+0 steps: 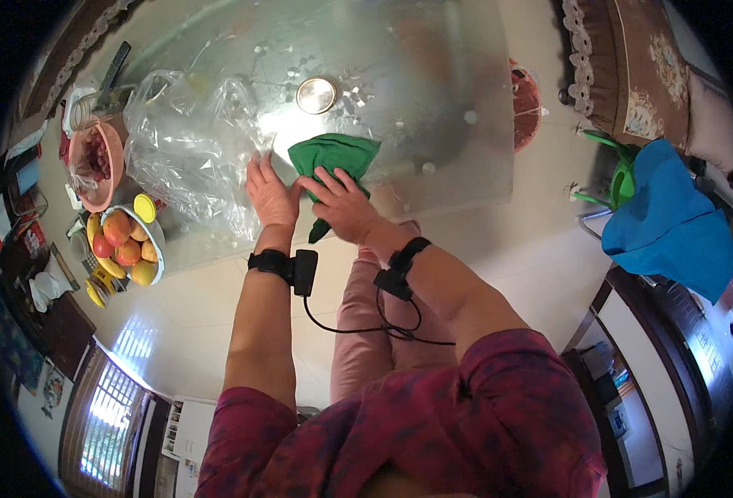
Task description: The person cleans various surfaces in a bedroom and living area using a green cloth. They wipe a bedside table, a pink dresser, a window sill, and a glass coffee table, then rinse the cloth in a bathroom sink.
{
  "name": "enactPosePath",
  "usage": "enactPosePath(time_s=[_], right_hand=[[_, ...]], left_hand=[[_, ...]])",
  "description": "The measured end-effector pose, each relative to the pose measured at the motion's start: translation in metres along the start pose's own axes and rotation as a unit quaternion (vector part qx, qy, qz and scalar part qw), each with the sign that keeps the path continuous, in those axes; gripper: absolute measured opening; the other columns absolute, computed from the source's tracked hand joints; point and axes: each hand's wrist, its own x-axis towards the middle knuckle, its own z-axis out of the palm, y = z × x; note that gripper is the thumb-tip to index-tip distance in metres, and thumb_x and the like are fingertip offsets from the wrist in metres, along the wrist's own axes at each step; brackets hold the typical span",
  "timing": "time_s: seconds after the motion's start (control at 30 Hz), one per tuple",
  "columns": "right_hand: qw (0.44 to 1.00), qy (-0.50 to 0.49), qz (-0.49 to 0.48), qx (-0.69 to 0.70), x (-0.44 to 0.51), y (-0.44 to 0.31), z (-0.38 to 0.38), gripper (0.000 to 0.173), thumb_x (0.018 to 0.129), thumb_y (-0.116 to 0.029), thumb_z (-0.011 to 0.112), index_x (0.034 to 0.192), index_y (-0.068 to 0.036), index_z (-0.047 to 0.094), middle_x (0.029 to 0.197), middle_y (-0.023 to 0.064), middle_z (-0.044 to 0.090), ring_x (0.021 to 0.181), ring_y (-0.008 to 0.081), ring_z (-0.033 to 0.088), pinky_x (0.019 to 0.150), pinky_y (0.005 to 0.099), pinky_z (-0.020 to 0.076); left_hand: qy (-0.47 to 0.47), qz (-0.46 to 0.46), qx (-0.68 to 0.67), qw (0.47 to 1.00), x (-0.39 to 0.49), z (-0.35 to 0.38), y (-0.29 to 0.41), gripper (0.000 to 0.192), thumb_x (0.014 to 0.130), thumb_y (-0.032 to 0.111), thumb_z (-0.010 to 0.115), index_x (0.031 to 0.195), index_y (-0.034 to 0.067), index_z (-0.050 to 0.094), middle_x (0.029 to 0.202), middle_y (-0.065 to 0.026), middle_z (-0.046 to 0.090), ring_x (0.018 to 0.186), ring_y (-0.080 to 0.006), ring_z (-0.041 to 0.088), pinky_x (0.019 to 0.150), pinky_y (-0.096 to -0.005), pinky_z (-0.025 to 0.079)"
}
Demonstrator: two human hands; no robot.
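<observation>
My right hand (345, 205) presses down on a folded green cloth (335, 152), its fingers spread over the fabric. A darker tail of the cloth sticks out below the palm. Beside it my left hand (272, 193) rests at the edge of a crumpled clear plastic bag or sheet (183, 146), fingertips against the plastic and nothing visible in the palm. Both hands are over a glass tabletop (447, 168) with a leaf pattern. Farther up the glass, beyond the cloth, lies a round metallic lid or shallow tin (316, 95).
On the left stand a pink basket of grapes (97, 159), a pale bowl of mangoes and bananas (130, 246), a glass jar (86, 112) and a yellow lid (145, 208). A red round stool (525, 109) shows past the right table edge. A blue cloth (668, 218) hangs at right.
</observation>
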Motion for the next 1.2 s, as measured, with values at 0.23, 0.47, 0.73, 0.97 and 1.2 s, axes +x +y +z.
enactPosePath(time_s=[0.23, 0.47, 0.73, 0.97, 1.2], right_hand=[[0.98, 0.098, 0.141, -0.103, -0.067, 0.107, -0.064, 0.004, 0.074, -0.008, 0.058, 0.071, -0.006, 0.057, 0.137, 0.0127, 0.052, 0.127, 0.041, 0.045, 0.103, 0.055, 0.0346], [0.923, 0.037, 0.203, -0.326, -0.131, 0.2, -0.146, 0.006, 0.08, -0.014, 0.061, 0.086, -0.013, 0.061, 0.14, 0.0026, 0.049, 0.12, 0.036, 0.048, 0.098, 0.0497, 0.0426], [0.921, 0.156, 0.141, -0.327, -0.114, 0.137, -0.215, 0.026, 0.07, -0.009, 0.072, 0.095, -0.013, 0.065, 0.122, 0.0053, 0.059, 0.107, 0.0314, 0.055, 0.088, 0.0425, 0.0489], [0.986, -0.022, 0.05, -0.16, -0.078, 0.008, -0.061, 0.014, 0.073, -0.023, 0.065, 0.085, -0.016, 0.062, 0.129, 0.0062, 0.057, 0.109, 0.0269, 0.056, 0.083, 0.041, 0.0455], [0.968, 0.076, 0.138, -0.193, -0.115, 0.125, -0.085, 0.01, 0.074, -0.02, 0.061, 0.084, -0.018, 0.061, 0.122, 0.0033, 0.055, 0.1, 0.0262, 0.052, 0.079, 0.0419, 0.0434]], left_hand=[[-0.023, -0.015, -0.003, 1.0, 0.0, -0.004, 0.005, 0.094, 0.07, 0.033, 0.084, 0.143, 0.007, 0.032, 0.149, -0.0219, 0.03, 0.137, -0.0401, 0.03, 0.113, -0.0456, 0.028], [-0.009, 0.006, -0.001, 1.0, 0.0, -0.003, 0.003, 0.091, 0.073, 0.036, 0.082, 0.143, 0.007, 0.034, 0.149, -0.0225, 0.031, 0.138, -0.0404, 0.029, 0.113, -0.046, 0.027], [-0.011, -0.011, -0.001, 1.0, 0.0, 0.004, -0.001, 0.091, 0.07, 0.036, 0.084, 0.142, 0.009, 0.035, 0.15, -0.0171, 0.03, 0.139, -0.0354, 0.028, 0.114, -0.0443, 0.026], [-0.004, 0.022, 0.004, 1.0, 0.002, 0.004, -0.006, 0.096, 0.067, 0.037, 0.085, 0.141, 0.005, 0.034, 0.148, -0.0219, 0.032, 0.137, -0.0385, 0.03, 0.113, -0.0454, 0.026], [-0.031, -0.011, -0.003, 0.999, 0.004, -0.002, 0.0, 0.093, 0.067, 0.032, 0.087, 0.141, 0.007, 0.036, 0.148, -0.0231, 0.03, 0.139, -0.0394, 0.028, 0.114, -0.0443, 0.027]])
